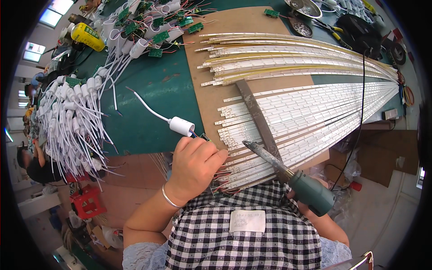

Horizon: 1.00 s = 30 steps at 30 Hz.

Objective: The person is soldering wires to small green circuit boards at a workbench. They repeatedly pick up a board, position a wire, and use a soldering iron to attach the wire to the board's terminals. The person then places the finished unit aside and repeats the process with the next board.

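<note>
My left hand (195, 164) is closed, its fingertips pinching a small green circuit board (205, 137) at the near edge of the board sheet. Wires run from this circuit board into a white cylindrical lamp end cap (182, 126), which lies on the green table with its white cable pointing up and left. A soldering iron (310, 191) with a green handle is in my right hand (305, 209), mostly hidden behind that handle. The iron's tip points left, above the white LED strips (292, 121). Red wires show at the strip ends beside my left hand.
A flat metal bar (257, 118) lies across the strips. Many white end caps with cables (72, 103) pile up at the left, with more caps and green boards behind. A yellow bottle (87, 37) and a metal dish (306, 6) stand at the back. A black cord (362, 94) hangs at the right.
</note>
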Each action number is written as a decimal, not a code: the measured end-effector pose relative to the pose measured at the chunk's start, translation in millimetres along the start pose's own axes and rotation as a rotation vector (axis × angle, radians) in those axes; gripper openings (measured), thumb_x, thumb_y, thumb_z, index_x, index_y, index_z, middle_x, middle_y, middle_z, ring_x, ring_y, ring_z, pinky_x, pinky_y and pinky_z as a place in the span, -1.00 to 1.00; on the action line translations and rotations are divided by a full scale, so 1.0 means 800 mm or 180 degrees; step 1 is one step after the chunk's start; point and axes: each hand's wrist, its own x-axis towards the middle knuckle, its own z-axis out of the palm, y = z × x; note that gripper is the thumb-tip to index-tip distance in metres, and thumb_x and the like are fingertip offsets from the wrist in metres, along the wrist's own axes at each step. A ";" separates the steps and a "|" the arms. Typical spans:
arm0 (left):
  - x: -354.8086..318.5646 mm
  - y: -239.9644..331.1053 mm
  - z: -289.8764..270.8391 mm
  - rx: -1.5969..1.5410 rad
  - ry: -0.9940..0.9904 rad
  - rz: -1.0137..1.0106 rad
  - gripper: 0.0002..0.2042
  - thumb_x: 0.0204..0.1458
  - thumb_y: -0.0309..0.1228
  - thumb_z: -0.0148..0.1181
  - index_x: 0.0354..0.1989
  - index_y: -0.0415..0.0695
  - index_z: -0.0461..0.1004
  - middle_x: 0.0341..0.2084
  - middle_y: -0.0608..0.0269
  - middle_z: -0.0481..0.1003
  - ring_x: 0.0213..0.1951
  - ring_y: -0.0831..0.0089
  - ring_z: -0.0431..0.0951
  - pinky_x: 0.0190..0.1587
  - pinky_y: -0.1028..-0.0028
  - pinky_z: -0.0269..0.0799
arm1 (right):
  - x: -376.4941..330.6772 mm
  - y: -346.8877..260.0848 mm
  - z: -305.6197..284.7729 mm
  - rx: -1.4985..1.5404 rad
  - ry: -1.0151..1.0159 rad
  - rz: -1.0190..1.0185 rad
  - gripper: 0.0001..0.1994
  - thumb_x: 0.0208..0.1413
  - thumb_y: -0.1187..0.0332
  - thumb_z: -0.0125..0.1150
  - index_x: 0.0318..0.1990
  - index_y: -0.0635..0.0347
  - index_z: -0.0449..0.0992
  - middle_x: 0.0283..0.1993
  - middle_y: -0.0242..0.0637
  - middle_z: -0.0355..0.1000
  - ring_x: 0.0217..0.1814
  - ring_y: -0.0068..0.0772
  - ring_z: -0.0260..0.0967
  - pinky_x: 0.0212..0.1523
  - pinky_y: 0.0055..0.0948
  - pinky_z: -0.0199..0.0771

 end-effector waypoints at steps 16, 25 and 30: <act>0.001 0.001 0.001 -0.0161 0.0082 -0.0035 -0.78 -0.30 -0.58 0.35 -0.40 -0.10 0.56 -0.48 0.33 0.40 -0.41 0.33 0.43 -0.35 0.34 0.31 | 0.000 -0.001 0.007 0.0229 0.0045 0.0170 -0.66 -0.13 0.50 0.28 -0.10 0.24 0.56 -0.08 -0.16 0.50 -0.08 -0.15 0.49 -0.06 -0.35 0.46; 0.001 0.003 0.001 -0.0112 0.0046 -0.0069 -0.75 -0.32 -0.60 0.35 -0.37 -0.12 0.55 -0.47 0.30 0.40 -0.42 0.29 0.45 -0.35 0.31 0.35 | 0.004 -0.004 0.003 0.0042 -0.0075 0.0243 -0.65 -0.16 0.50 0.29 -0.11 0.25 0.55 -0.09 -0.13 0.49 -0.10 -0.10 0.49 -0.08 -0.33 0.48; -0.001 0.002 0.002 -0.0069 0.0025 -0.0066 -0.76 -0.29 -0.60 0.33 -0.35 -0.12 0.55 -0.48 0.29 0.40 -0.42 0.29 0.46 -0.35 0.31 0.36 | 0.012 -0.010 0.015 0.0548 0.0280 0.0057 -0.64 0.04 0.25 0.21 -0.13 0.38 0.47 -0.37 -0.24 0.50 -0.40 -0.37 0.49 -0.31 -0.43 0.48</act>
